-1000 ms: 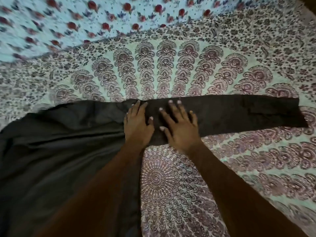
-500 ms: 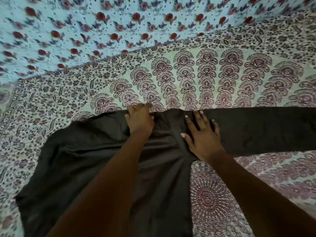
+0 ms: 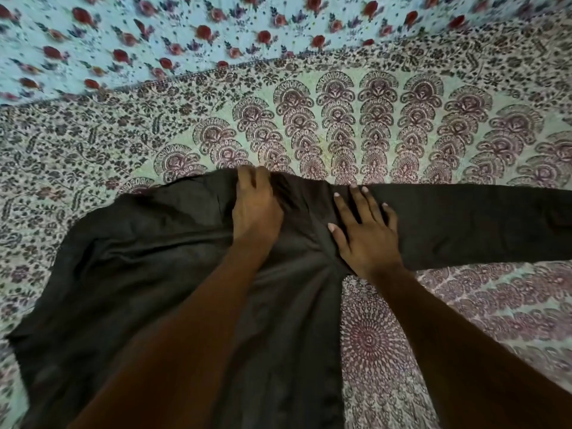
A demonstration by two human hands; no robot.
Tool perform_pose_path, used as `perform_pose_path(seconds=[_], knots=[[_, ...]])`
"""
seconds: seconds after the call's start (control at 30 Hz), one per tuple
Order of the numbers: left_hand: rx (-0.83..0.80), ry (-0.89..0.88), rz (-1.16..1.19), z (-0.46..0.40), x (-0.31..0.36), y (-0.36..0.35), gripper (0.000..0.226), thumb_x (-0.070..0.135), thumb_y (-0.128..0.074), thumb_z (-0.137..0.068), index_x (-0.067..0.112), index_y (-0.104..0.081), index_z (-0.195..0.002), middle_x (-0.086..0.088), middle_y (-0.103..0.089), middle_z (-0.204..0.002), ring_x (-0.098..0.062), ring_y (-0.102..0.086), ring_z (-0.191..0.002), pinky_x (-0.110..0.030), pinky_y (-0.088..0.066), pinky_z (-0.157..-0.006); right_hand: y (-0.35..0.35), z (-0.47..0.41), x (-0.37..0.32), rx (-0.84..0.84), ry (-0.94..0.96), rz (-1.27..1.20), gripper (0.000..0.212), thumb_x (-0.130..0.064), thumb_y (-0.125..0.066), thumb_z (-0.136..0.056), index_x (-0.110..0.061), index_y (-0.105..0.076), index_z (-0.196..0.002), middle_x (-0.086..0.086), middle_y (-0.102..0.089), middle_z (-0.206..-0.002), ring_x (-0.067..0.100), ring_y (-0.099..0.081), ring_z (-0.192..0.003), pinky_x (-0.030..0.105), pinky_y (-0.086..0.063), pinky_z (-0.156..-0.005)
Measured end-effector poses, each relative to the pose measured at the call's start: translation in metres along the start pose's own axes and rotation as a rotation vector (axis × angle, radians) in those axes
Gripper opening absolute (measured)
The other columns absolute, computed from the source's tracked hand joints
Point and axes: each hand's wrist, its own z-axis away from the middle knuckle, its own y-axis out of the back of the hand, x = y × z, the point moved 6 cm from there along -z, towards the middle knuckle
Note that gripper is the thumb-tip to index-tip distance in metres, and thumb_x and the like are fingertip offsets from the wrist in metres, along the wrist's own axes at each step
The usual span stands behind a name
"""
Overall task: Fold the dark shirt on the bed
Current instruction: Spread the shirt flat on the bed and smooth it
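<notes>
The dark shirt [image 3: 148,261] lies spread on the bed, its body at the left and bottom and one long sleeve [image 3: 464,224] stretched out to the right edge of the view. My left hand [image 3: 255,209] is at the shirt's far edge near the shoulder, its fingers curled round a bunch of the dark cloth. My right hand [image 3: 365,230] lies flat on the cloth where the sleeve joins the body, fingers straight and spread, pressing it down. Wrinkles run between the two hands.
The bed is covered by a cream sheet with a maroon mandala print [image 3: 371,342]. Beyond its stitched border lies a light blue cloth with red flowers [image 3: 185,35] across the far side.
My left hand went from lying flat to curling its fingers round the shirt's far edge. The view shifted left, bringing more of the shirt's body into sight. My right hand stays flat on the sleeve joint.
</notes>
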Motion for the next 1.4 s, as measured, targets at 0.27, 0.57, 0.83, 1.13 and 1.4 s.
perform_pose_path(seconds=[0.27, 0.57, 0.83, 1.13, 1.4], knots=[[-0.224, -0.291, -0.262, 0.118, -0.047, -0.029, 0.054, 0.049, -0.034, -0.102, 0.030, -0.034, -0.152, 0.006, -0.021, -0.165, -0.018, -0.024, -0.151, -0.044, -0.027, -0.119, 0.001, 0.055, -0.030, -0.025, 0.156, -0.003, 0.068, -0.075, -0.026, -0.094, -0.044, -0.023, -0.155, -0.008, -0.013, -0.167, 0.017, -0.012, -0.154, 0.059, -0.019, -0.116], [-0.254, -0.186, -0.233, 0.189, -0.043, -0.004, 0.062, 0.045, -0.034, -0.102, 0.024, -0.019, -0.159, 0.004, -0.009, -0.169, -0.020, -0.008, -0.156, -0.047, -0.019, -0.123, 0.025, 0.134, -0.051, 0.037, -0.210, -0.251, 0.047, -0.048, -0.045, -0.097, -0.014, -0.052, -0.129, 0.018, -0.044, -0.135, 0.037, -0.044, -0.121, 0.053, -0.042, -0.099], [-0.418, -0.137, -0.187, 0.269, -0.069, -0.003, 0.069, 0.060, -0.030, -0.100, 0.035, -0.006, -0.160, 0.010, 0.008, -0.169, -0.018, 0.005, -0.156, -0.047, -0.008, -0.124, 0.003, 0.220, -0.056, -0.061, -0.539, -0.512, 0.029, -0.029, -0.072, -0.085, -0.008, -0.058, -0.099, 0.014, -0.065, -0.103, 0.036, -0.062, -0.099, 0.045, -0.051, -0.087], [-0.415, -0.183, -0.204, 0.307, -0.074, 0.029, 0.076, 0.056, -0.039, -0.098, 0.031, -0.002, -0.160, 0.005, 0.014, -0.168, -0.024, 0.008, -0.156, -0.053, -0.009, -0.125, 0.022, 0.287, -0.079, -0.277, -0.756, -0.602, 0.063, -0.056, -0.080, -0.072, -0.008, -0.061, -0.108, 0.014, -0.068, -0.105, 0.032, -0.065, -0.099, 0.044, -0.056, -0.084], [-0.420, -0.147, -0.248, 0.369, -0.094, 0.033, 0.077, 0.065, -0.036, -0.095, 0.036, -0.005, -0.159, 0.003, 0.008, -0.169, -0.035, 0.005, -0.155, -0.060, -0.011, -0.122, 0.019, 0.366, -0.064, -0.720, -0.658, -0.537, 0.057, -0.030, -0.089, -0.070, -0.001, -0.062, -0.111, 0.011, -0.068, -0.110, 0.028, -0.066, -0.103, 0.038, -0.055, -0.090]])
